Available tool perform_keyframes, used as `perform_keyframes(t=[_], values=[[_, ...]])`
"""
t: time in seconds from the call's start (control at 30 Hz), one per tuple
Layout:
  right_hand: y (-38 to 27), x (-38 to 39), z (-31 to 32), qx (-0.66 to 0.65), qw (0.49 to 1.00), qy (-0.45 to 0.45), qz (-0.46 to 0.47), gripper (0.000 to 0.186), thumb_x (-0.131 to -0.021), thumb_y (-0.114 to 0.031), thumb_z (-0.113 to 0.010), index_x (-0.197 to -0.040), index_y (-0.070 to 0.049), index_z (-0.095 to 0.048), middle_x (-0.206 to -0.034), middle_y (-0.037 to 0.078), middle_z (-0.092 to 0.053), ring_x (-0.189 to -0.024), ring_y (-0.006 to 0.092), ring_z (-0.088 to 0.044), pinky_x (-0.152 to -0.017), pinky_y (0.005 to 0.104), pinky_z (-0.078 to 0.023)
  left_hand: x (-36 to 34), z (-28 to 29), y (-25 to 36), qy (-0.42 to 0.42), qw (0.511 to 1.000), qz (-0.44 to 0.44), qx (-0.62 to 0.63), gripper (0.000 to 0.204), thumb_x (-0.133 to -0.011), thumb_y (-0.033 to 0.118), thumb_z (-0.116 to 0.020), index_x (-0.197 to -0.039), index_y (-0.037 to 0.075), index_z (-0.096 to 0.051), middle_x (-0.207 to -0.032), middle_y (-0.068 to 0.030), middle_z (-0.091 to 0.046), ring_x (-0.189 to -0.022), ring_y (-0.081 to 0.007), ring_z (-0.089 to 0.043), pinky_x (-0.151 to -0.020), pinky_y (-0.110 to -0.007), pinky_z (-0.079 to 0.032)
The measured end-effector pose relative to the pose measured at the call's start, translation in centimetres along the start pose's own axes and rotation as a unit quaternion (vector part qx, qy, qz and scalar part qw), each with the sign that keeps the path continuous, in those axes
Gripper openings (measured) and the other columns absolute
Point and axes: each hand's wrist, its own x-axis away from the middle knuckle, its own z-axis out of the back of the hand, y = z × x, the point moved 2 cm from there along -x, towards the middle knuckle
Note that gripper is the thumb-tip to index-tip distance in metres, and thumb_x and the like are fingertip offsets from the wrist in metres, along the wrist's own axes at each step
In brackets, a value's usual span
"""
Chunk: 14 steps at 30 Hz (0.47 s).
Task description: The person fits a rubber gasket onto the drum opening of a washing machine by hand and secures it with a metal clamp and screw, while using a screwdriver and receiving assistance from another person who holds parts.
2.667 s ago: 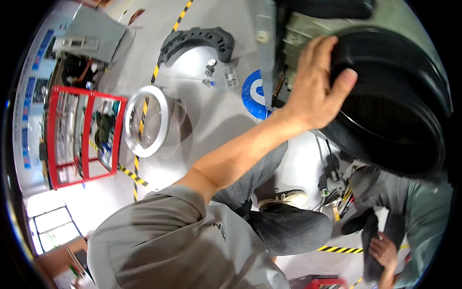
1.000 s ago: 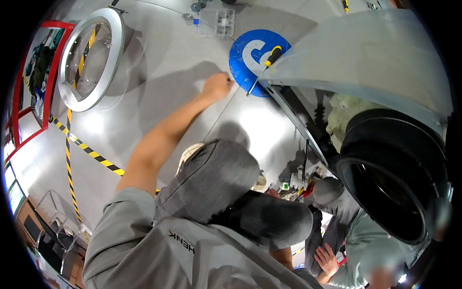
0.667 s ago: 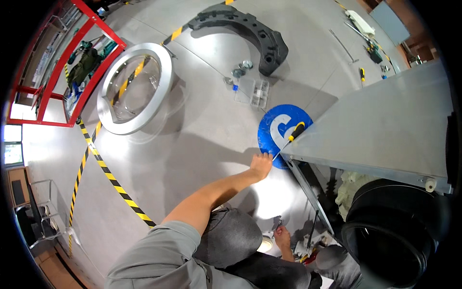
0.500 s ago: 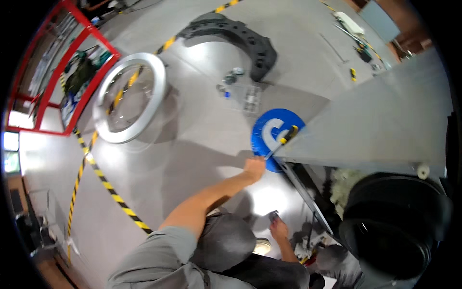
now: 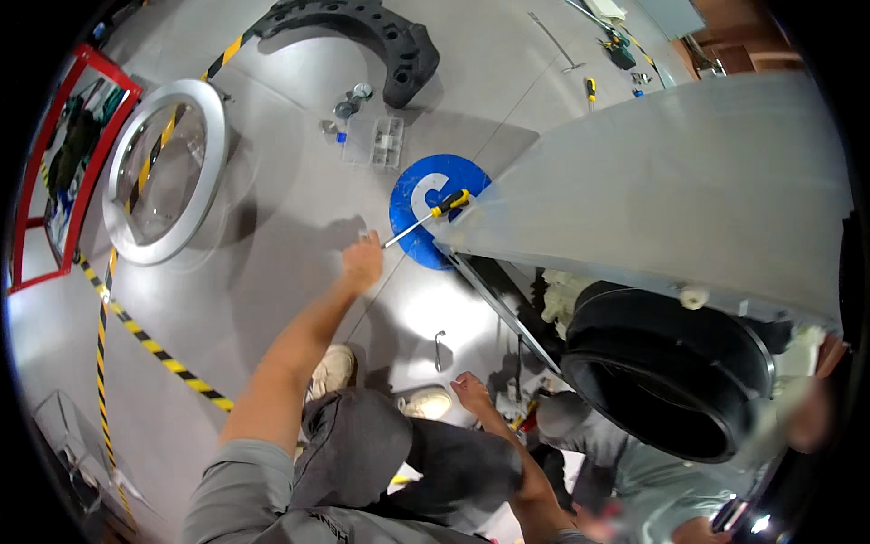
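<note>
My left hand (image 5: 362, 261) is closed on the shaft end of a screwdriver (image 5: 450, 203). Its black and yellow handle points away to the right, over a blue disc (image 5: 403, 216) with a white marking. My right hand (image 5: 472, 393) is above the floor near my shoe, fingers loosely curled and apart, with nothing visible in them. Just beyond it lies a thin, dark hooked tool (image 5: 439, 352) on the floor. To the right of the disc, a large grey panel (image 5: 652, 181) juts out above a black rubber ring-shaped part (image 5: 666, 363).
A transparent divided box (image 5: 388, 143) and a dark curved block (image 5: 399, 54) lie further off. A silver-rimmed round door (image 5: 213, 136) lies left, near a red frame (image 5: 95, 163). Another person (image 5: 671, 480) is close on my right. Striped tape (image 5: 163, 358) crosses the floor.
My right hand has let go of the dark tool, which now lies on the floor. My left hand has shifted left with the screwdriver. The whole view has shifted too.
</note>
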Motion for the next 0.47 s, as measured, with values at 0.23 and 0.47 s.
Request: perform_keyframes(t=[0.23, 0.47], values=[[-1.9, 16.0, 8.8, -0.101, 0.983, -0.052, -0.144, 0.028, -0.087, -0.031, -0.059, -0.097, -0.006, -0.065, -0.088, 0.013, -0.068, -0.078, 0.0286, -0.066, -0.07, 0.0376, -0.051, 12.1, 7.0, -9.4, -0.097, 0.969, 0.144, 0.174, 0.034, -0.081, 0.026, -0.06, -0.102, -0.001, -0.06, -0.1, -0.0236, -0.064, -0.097, -0.0392, -0.06, -0.084, -0.045, -0.048], [-6.2, 35.8, 15.5, -0.268, 0.912, -0.16, -0.266, 0.026, -0.091, -0.025, -0.058, -0.096, 0.001, -0.062, -0.078, 0.011, -0.064, -0.064, 0.0163, -0.064, -0.056, 0.0293, -0.051, 39.3, 14.8, -21.0, -0.146, 0.924, 0.288, 0.203, 0.031, -0.083, 0.03, -0.061, -0.083, -0.001, -0.063, -0.089, -0.0233, -0.065, -0.091, -0.0412, -0.06, -0.078, -0.049, -0.048]])
